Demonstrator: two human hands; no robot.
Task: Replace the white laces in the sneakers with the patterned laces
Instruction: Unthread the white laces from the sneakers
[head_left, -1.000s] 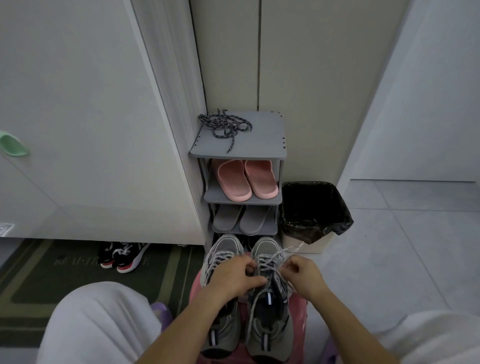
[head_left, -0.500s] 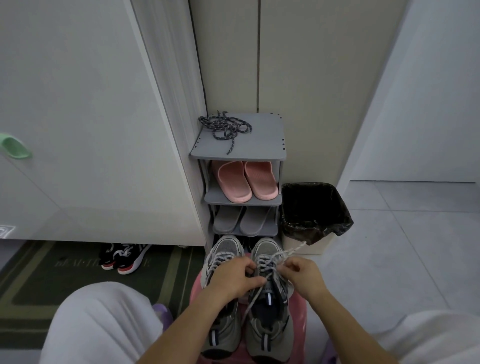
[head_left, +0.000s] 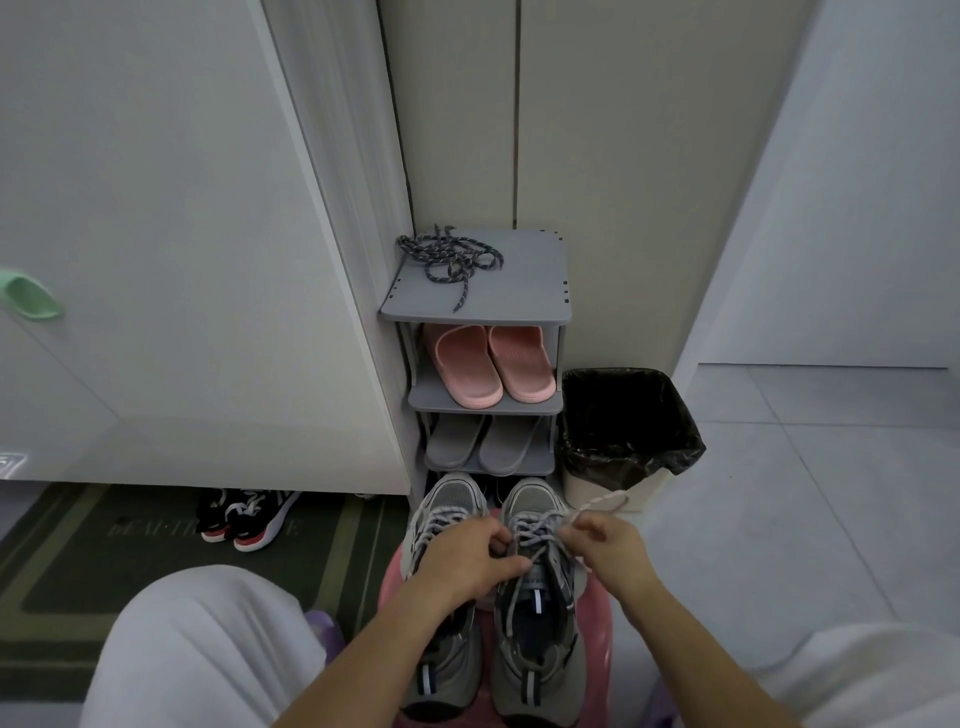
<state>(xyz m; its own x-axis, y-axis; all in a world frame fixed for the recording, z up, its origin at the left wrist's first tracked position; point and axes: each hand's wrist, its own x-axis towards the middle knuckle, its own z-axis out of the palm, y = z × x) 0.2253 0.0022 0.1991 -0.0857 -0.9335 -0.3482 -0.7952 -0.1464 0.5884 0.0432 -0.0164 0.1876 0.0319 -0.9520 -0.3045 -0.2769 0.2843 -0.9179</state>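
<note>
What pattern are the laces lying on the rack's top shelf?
The laces are dark with pale flecks; head view.

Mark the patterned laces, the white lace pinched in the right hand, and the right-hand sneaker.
patterned laces (head_left: 451, 260), head view, centre of the tangle.
white lace (head_left: 597, 501), head view, the raised loose loop.
right-hand sneaker (head_left: 532, 498), head view, toe cap.

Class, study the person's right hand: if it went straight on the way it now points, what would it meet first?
Probably the laced front of the right-hand sneaker: the right hand, pinching the white lace, points forward and left, across it. Depth is unclear, so it might pass above.
</note>
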